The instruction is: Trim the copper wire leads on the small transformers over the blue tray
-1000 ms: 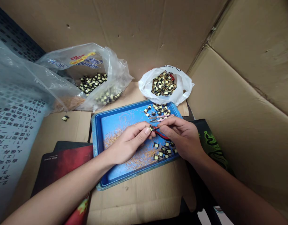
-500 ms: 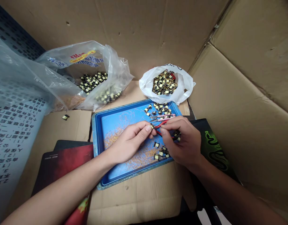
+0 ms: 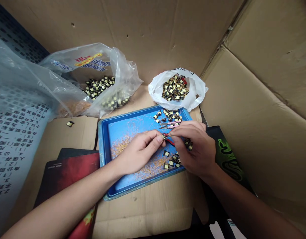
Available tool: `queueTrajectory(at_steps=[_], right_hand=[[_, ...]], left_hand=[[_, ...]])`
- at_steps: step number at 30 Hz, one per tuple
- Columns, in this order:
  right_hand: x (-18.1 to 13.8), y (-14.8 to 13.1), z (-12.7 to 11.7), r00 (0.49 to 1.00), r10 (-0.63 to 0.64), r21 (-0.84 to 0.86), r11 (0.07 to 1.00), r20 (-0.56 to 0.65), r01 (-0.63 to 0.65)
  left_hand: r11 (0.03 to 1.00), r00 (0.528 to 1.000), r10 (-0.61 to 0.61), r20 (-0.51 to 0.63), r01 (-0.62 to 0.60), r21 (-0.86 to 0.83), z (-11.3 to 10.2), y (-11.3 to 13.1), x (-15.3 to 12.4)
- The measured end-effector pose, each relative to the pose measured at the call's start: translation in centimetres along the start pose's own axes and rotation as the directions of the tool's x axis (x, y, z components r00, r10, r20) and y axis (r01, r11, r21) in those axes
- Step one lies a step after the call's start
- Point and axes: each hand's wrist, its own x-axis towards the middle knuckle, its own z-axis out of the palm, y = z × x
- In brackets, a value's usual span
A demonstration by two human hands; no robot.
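A: Where is the part [image 3: 164,135]?
B: Between your hands, above the tray [image 3: 123,127]. Your left hand [image 3: 140,154] pinches it with thumb and forefinger.
A: And your right hand [image 3: 196,149]?
B: It is closed on the red cutter [image 3: 170,141], tip at the part. The cutter's blades are too small to make out.

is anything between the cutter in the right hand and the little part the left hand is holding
Nothing visible. The left hand pinches the part over the blue tray, and the red cutter in the right hand meets it directly. Loose parts lie below, not between.
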Motion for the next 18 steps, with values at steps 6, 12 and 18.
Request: queueTrajectory(at_steps=[6, 12, 18], right_hand=[[-0.1, 0.4, -0.1, 0.890, 0.404, 0.471, 0.755, 0.214, -0.456], [0.3, 1.1, -0.4, 0.710, 0.480, 0.635, 0.343, 0.515, -0.693], [0.1, 1.6, -0.4, 0.732, 0.431, 0.634, 0.373, 0.528, -0.677]], left_hand=[[0.974, 0.986, 0.163, 0.031, -0.165, 0.158, -0.3, -0.3, 0.0], [0.953, 0.969, 0.241, 0.054, -0.247, 0.175, -0.5, -0.4, 0.0], [0.973, 0.977, 0.213, 0.035, -0.215, 0.089, -0.6, -0.3, 0.0]])
